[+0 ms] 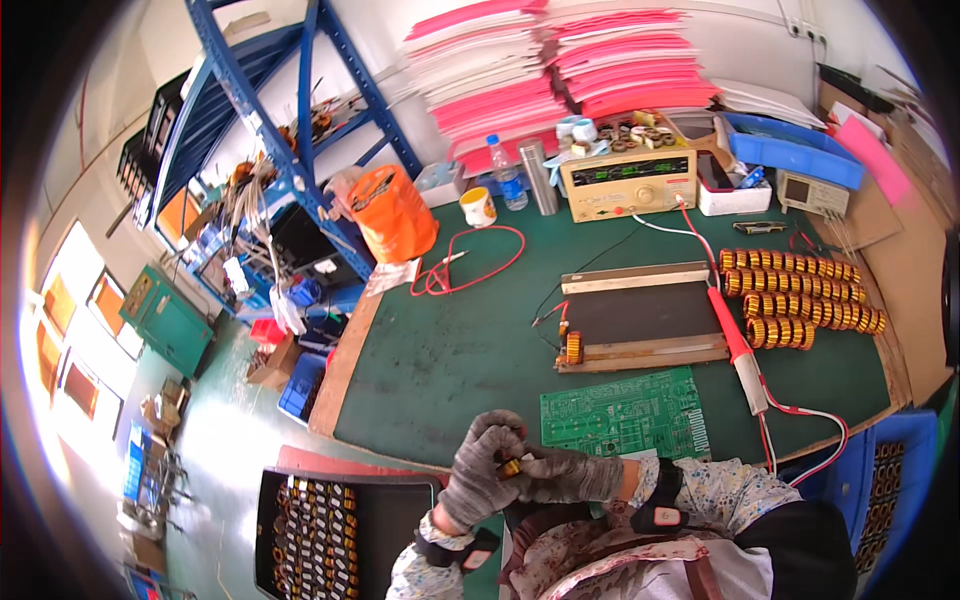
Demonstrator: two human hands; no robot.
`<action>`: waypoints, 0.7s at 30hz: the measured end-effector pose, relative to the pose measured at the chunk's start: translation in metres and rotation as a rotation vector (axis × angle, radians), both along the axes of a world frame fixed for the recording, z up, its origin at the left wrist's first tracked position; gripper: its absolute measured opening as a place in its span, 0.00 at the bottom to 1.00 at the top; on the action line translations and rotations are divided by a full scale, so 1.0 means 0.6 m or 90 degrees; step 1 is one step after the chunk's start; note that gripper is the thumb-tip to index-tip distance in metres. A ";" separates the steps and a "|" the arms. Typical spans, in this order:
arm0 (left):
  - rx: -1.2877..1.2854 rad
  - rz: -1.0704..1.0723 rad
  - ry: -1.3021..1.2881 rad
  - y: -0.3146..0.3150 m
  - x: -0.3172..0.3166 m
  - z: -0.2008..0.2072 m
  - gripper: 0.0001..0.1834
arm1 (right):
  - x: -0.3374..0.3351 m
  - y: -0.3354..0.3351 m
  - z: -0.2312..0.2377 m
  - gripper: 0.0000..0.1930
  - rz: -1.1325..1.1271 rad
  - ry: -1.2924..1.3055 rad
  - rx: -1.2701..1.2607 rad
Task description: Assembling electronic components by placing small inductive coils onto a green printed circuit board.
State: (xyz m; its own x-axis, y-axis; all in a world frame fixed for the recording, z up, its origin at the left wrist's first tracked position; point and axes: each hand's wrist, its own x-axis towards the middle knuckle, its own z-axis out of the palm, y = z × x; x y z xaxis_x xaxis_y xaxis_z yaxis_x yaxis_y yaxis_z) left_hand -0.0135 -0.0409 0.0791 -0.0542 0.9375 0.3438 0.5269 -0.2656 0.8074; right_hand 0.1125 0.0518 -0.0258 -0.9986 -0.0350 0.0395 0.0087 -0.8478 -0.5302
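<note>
My left hand [478, 478] and my right hand [575, 474], both in grey knit gloves, meet at the table's near edge. Between their closed fingers shows a small yellow-and-dark coil [511, 467], mostly hidden by the gloves. Just beyond my right hand a green circuit board [620, 415] lies flat. Behind it is a dark panel [645, 315] between two light rails, with one copper-wound ring coil [573, 347] upright at its near left corner. To the left of my left hand, a black tray [400, 520] holds rows of dark coils [315, 540].
A red-and-white probe [735, 345] with cables lies across the panel's right end. Rows of copper coils [790, 290] stand at the right. A bench instrument [630, 185], steel flask [538, 178], water bottle [508, 180], cup [478, 207] and orange bag [393, 215] line the back.
</note>
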 end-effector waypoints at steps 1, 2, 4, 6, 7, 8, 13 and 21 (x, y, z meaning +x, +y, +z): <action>0.000 -0.009 0.003 0.015 0.003 -0.010 0.20 | -0.003 0.002 -0.006 0.29 -0.065 0.031 -0.067; 0.029 -0.040 -0.063 0.027 0.004 -0.019 0.22 | 0.005 0.010 -0.009 0.29 -0.073 0.034 -0.067; 0.055 -0.076 -0.130 0.046 0.000 -0.037 0.24 | 0.029 0.030 -0.006 0.29 -0.120 0.011 -0.070; 0.031 -0.082 -0.122 0.057 -0.005 -0.053 0.27 | 0.039 0.035 0.005 0.28 -0.120 0.053 -0.079; 0.033 -0.086 -0.123 0.061 0.001 -0.054 0.27 | 0.049 0.040 0.002 0.27 -0.122 0.007 -0.069; 0.027 -0.084 -0.117 0.064 0.007 -0.054 0.26 | 0.059 0.045 -0.002 0.26 -0.123 -0.040 -0.060; -0.005 -0.081 -0.331 0.060 0.005 -0.059 0.23 | 0.085 0.077 -0.043 0.22 -0.171 -0.016 -0.002; -0.059 0.030 -0.083 0.061 -0.054 -0.145 0.13 | 0.105 0.171 0.041 0.26 -0.683 -0.267 0.902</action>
State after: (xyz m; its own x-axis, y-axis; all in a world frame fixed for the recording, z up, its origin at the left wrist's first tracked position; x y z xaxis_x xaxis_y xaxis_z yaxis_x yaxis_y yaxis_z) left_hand -0.0462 -0.0045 -0.0078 -0.1368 0.9603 0.2430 0.4266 -0.1642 0.8894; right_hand 0.1757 0.1545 -0.0010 -0.5442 0.7743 0.3229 0.1328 0.4595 -0.8782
